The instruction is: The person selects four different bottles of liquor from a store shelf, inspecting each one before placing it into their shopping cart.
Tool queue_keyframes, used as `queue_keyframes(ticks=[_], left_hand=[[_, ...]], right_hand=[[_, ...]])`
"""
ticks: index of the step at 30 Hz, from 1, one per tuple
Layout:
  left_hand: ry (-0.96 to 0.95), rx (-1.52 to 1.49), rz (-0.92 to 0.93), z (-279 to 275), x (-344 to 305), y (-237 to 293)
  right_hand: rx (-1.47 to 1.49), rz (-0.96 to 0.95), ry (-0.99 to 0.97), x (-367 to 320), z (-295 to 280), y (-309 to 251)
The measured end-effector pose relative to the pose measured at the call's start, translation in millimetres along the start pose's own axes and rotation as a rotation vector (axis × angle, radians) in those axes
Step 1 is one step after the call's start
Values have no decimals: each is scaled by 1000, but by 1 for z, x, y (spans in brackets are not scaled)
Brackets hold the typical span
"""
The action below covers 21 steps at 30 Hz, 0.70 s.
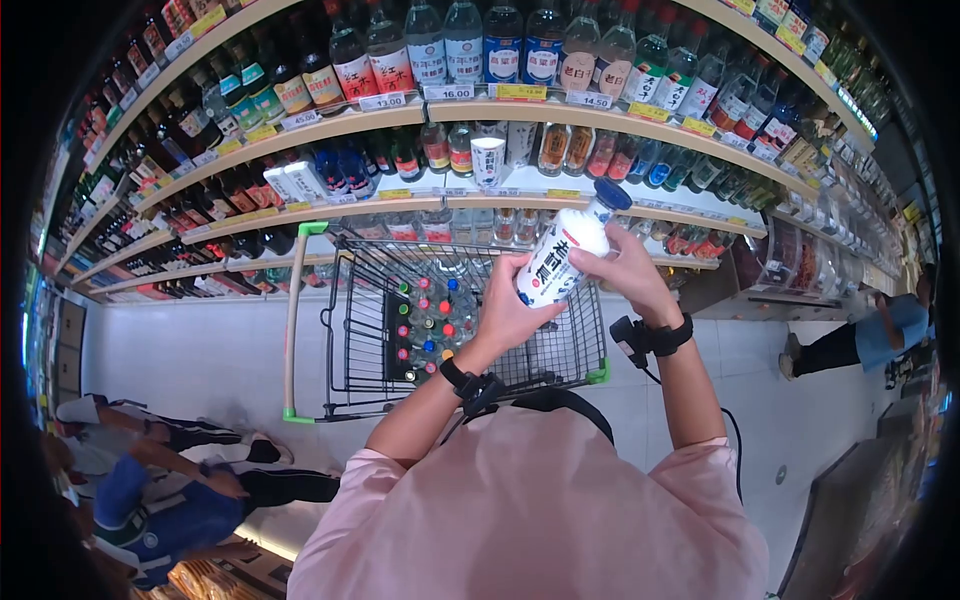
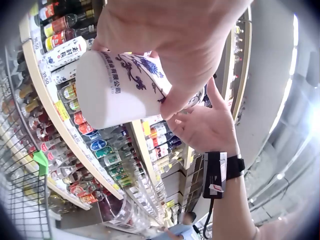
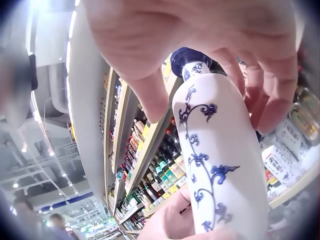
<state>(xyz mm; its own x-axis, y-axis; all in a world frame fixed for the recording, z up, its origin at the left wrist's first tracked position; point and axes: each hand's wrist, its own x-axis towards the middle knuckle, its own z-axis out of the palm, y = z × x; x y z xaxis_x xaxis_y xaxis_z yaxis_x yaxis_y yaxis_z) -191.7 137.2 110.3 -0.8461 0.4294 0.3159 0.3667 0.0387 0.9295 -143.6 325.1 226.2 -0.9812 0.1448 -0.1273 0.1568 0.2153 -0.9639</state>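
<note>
While the white bottle (image 1: 562, 262) tilts just right of the frame's centre, its dark cap (image 1: 612, 194) toward the upper right, both my hands are on it. With my left hand (image 1: 508, 308) I grip the lower body; my right hand (image 1: 638, 272) curls round near the shoulder, though how firmly its thumb presses I cannot tell. Smooth, shiny wall: looks like ceramic or glass, so I judge it stiff, slick and breakable, likely weighty if full. Best hold, I reckon: one palm round the body, the other just under the shoulder, never the cap alone. Wire cart (image 1: 297, 320) at centre-left, capped bottles (image 1: 430, 320) standing inside; stocked shelf (image 1: 545, 112) across the upper frame.
</note>
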Motion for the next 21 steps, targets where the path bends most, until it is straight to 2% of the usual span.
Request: queue_keyframes(ticks=[3,6,7,10,13,16,17,18,20,21], left_hand=[[62,103,6,0,-8,-2],[73,165,65,-1,-14,-10],[-25,85,-98,-5,-15,-13],[-65,162,-15,-20,-18,-17],[27,78,-132,-41,-27,-44],[153,-12,-195,-74,-45,-75],[194,-201,-291,-84,-54,-79],[242,-200,-349,-93,-62,-82],[216,-154,-354,-114,-79,-103],[276,-184,-357,-115,-86,-99]], right_hand=[[95,-117,53,0,10,17],[35,-146,103,4,18,40],[-37,-161,120,5,21,47],[-228,-211,151,7,27,66],[-370,-291,173,9,34,82],[-450,-230,133,20,34,111],[-446,-216,113,25,35,125],[-409,-208,99,29,36,139],[-336,-191,69,37,42,164],[-362,-202,38,40,45,172]])
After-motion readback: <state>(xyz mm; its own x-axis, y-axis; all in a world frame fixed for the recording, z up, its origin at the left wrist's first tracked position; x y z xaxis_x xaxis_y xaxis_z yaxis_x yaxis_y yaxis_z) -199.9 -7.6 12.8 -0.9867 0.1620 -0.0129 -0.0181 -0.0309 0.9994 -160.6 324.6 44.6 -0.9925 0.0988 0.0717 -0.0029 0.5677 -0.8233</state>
